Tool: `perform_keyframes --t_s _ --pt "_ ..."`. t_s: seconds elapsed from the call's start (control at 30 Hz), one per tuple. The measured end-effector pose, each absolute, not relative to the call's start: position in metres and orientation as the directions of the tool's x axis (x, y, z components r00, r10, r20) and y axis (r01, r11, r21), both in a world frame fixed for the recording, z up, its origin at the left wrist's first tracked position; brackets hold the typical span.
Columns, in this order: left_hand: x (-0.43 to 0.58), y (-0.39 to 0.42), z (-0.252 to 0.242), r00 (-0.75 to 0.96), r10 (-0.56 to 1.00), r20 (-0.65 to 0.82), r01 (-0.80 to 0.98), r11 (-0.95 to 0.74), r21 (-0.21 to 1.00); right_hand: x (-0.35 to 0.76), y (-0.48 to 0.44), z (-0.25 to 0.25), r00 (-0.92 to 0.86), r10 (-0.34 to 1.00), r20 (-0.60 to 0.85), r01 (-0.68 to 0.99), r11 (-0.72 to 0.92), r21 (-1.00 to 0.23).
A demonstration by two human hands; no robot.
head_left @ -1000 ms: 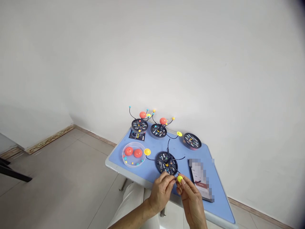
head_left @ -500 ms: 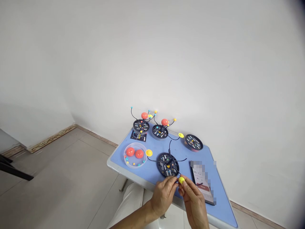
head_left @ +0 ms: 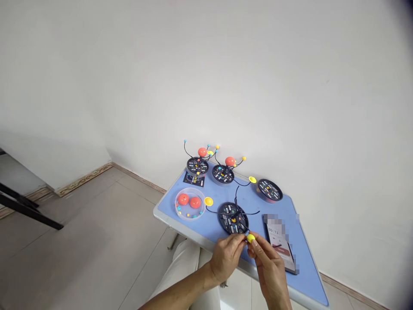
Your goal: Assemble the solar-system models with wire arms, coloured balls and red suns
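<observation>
On the table (head_left: pixel 209 226), a dish (head_left: pixel 191 211) lies left of the near disc (head_left: pixel 231 214) and a phone (head_left: pixel 280 252) to its right. Behind, from left to right, stand one model (head_left: pixel 197 166), partly over a card (head_left: pixel 200 181), a second model (head_left: pixel 222 174) and a case (head_left: pixel 269 190).

Clock taken from the near black disc (head_left: pixel 226 210), twelve toward the wall.

- 4 o'clock: phone (head_left: pixel 276 237), screen lit. Digits in its upper part read 00:12. Red block at the digits' 5 o'clock; any wording there illegible. Right side of screen pixelated.
- Near black disc: many small pale labels, larger white lettering at its own 9 o'clock edge, too small to read. Yellow crescent mark near middle.
- 11, 12 and just short of 2 o'clock: left rear disc (head_left: pixel 196 167), middle rear disc (head_left: pixel 222 175), right rear disc (head_left: pixel 269 189). Similar pale labels, none legible.
- Between 10 and 11: dark card (head_left: pixel 195 181), yellow and white print, unreadable.
</observation>
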State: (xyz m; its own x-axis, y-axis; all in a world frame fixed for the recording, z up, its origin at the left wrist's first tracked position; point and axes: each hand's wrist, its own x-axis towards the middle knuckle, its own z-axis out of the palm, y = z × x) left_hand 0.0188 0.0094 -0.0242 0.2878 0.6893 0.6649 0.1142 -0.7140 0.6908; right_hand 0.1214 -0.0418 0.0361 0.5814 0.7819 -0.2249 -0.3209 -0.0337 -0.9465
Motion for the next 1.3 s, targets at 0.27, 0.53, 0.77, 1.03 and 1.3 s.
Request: perform_keyframes --t_s 0.27,0.53,0.77,1.03,1.3 --pt "0.018 0.010 -0.023 0.283 0.703 0.652 0.057 -0.691 0.720 0.125 -0.040 0.035 0.581 0.781 -0.230 -0.299 -0.058 -0.952" --pt "0.019 0.011 -0.023 0.301 0.701 0.647 0.059 -0.691 0.721 0.125 -0.040 0.035 0.594 0.775 -0.214 -0.254 -0.071 -0.964" --pt "0.017 0.012 -0.020 0.307 0.697 0.649 0.040 -0.690 0.722 0.130 -0.039 0.030 0.592 0.789 -0.165 -0.163 -0.083 -0.983" --pt "0.016 0.012 -0.016 0.331 0.683 0.651 0.025 -0.696 0.718 0.133 -0.040 0.031 0.584 0.800 -0.141 -0.107 -0.097 -0.990" --pt "0.017 0.013 -0.018 0.320 0.681 0.658 0.024 -0.700 0.713 0.140 -0.040 0.030 0.566 0.821 -0.078 0.022 -0.110 -0.994"
